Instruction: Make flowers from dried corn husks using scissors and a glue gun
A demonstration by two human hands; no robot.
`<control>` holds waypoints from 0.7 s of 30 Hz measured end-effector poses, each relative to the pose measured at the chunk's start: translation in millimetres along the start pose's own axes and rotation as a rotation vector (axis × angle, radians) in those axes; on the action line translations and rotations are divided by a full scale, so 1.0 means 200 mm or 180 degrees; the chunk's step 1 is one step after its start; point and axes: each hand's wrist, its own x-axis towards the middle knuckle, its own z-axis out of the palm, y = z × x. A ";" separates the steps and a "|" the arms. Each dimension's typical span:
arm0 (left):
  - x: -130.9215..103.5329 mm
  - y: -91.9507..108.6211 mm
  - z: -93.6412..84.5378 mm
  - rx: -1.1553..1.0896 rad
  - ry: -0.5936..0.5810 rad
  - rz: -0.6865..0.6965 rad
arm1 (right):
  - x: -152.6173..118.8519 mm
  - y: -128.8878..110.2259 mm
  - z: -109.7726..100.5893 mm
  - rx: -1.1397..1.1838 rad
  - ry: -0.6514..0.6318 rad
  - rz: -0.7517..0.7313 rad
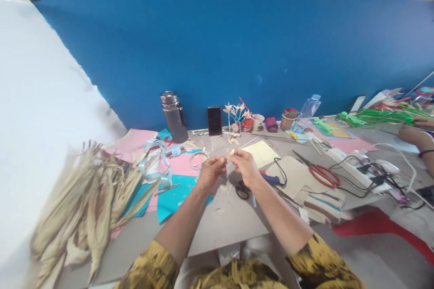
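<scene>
Both my hands are raised over the middle of the table, close together. My right hand [242, 162] pinches a small pale piece [230, 152], which looks like dried husk. My left hand [213, 171] is closed just left of it, thumb and fingertips together; what it grips is too small to make out. Behind them stand pale flowers on thin stems [236, 113], beside a red jar [247, 124]. Black-handled scissors [242, 190] lie beneath my right wrist, near a blue-handled tool [271, 178]. A yellow paper [261, 153] lies behind my right hand.
Dried husks [98, 203] are heaped at left, by blue and pink sheets. A dark flask [174, 117] and a phone [214, 121] stand at the blue wall. Red scissors [324, 176], a power strip [356, 169] with cables and a bottle [308, 113] are at right, near another person's hands.
</scene>
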 end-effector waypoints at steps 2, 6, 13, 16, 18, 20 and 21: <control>-0.01 0.00 0.00 -0.0045 -0.0065 0.0013 | 0.00 0.01 0.00 0.0081 -0.0052 0.0048; -0.02 0.01 0.02 0.0093 -0.0106 0.0084 | -0.01 0.01 0.00 0.0114 -0.0064 0.0088; -0.02 0.01 0.02 -0.0014 -0.0088 0.0044 | -0.03 -0.01 -0.03 0.0661 -0.0455 0.0427; -0.02 0.01 0.02 -0.0044 -0.0093 0.0042 | -0.02 -0.01 -0.06 0.0882 -0.0463 0.0454; -0.02 0.02 0.03 -0.0034 -0.0088 0.0065 | -0.02 0.00 -0.08 0.0950 -0.0404 0.0454; -0.03 0.02 0.03 0.0004 -0.0093 0.0067 | -0.03 0.00 -0.08 0.1001 -0.0404 0.0445; -0.03 0.02 0.03 0.0028 -0.0100 0.0062 | -0.03 0.00 -0.08 0.1024 -0.0424 0.0428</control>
